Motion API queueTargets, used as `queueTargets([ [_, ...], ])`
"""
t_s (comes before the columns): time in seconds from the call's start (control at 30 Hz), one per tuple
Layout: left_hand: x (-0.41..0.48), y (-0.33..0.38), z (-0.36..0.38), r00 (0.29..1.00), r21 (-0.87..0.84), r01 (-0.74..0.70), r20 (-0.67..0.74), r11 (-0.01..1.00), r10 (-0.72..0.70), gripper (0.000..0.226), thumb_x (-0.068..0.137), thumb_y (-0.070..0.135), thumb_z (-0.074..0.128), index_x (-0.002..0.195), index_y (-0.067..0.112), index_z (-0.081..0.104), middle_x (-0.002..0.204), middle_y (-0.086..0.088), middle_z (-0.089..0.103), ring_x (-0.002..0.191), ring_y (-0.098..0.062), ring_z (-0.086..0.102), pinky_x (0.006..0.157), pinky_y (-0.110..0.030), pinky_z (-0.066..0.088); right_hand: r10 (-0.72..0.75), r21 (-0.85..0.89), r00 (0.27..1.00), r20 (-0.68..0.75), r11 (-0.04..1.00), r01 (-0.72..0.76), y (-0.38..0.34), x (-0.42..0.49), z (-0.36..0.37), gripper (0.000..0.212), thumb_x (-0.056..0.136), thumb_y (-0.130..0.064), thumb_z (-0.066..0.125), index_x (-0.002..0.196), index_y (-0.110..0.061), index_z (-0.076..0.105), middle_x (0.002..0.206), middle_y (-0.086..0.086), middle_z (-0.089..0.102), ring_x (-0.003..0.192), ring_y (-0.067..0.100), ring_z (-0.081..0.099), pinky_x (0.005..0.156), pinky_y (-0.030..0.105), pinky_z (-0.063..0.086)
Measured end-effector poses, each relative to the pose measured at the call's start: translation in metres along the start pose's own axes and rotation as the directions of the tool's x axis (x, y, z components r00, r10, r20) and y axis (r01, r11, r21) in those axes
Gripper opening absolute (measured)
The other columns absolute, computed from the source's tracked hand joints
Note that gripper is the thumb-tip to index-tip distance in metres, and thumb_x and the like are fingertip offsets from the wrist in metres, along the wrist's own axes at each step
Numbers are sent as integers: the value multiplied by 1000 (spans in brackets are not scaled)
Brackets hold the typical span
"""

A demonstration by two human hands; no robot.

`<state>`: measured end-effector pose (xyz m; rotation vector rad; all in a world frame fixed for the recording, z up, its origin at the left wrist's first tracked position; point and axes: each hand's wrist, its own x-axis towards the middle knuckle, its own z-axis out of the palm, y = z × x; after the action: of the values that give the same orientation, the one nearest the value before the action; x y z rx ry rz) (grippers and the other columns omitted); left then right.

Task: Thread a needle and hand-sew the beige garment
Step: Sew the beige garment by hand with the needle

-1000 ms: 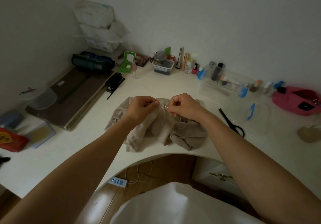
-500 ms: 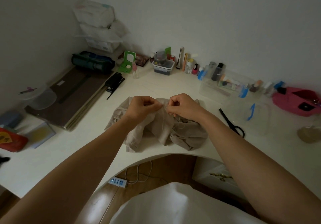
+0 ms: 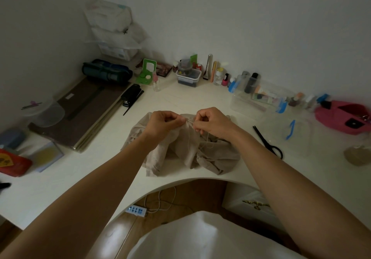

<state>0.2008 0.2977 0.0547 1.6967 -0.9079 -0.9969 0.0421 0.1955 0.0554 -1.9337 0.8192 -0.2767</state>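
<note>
Both hands are raised just above the white table (image 3: 180, 100), close together over the beige garment (image 3: 180, 154), which lies crumpled at the table's near curved edge with its top fold lifted up between the hands. The left hand (image 3: 163, 122) is curled, thumb and forefinger pinched tight on what appears to be that raised fold; the contact is too small to be confirmed. The right hand (image 3: 211, 123) is also curled, its fingers (image 3: 197, 125) pinched on the needle (image 3: 190, 121), seen only as a thin pale sliver bridging the gap between the two hands. Pale thread (image 3: 205, 142) is seen trailing down from the right hand onto the cloth in loose loops, so the needle is judged already threaded and a stitch is judged in hand. For a good stitch, the fold should be held taut and flat by the left pinch, the needle tip should be driven through close to the edge at a shallow angle, and only a little cloth should be taken. The loose loops should be watched, since a knot could be formed if the thread is pulled through fast; a slow, even draw is advised. Black scissors (image 3: 269, 143) are lying on the table to the right, well apart from the work.
</note>
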Motion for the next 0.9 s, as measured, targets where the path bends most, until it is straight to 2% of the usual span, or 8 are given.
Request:
queueTargets([
  [0.27, 0, 2, 0, 1000, 48, -10, 2, 999, 10, 17, 86, 18, 70, 95, 3, 74, 81, -1, 69, 61, 9, 60, 56, -4, 45, 14, -23, 1000, 7, 1000, -14, 1, 2, 0, 18, 85, -8, 66, 69, -15, 63, 67, 0, 65, 59, 3, 60, 65, 21, 51],
  [0.9, -1, 3, 2, 1000, 35, -3, 7, 999, 3, 16, 83, 15, 73, 91, 1, 72, 77, 0, 69, 62, 6, 63, 57, -6, 45, 48, -62, 999, -22, 997, -49, -2, 2, 3, 19, 84, -7, 65, 67, -15, 63, 60, -4, 62, 56, 3, 58, 64, 20, 50],
])
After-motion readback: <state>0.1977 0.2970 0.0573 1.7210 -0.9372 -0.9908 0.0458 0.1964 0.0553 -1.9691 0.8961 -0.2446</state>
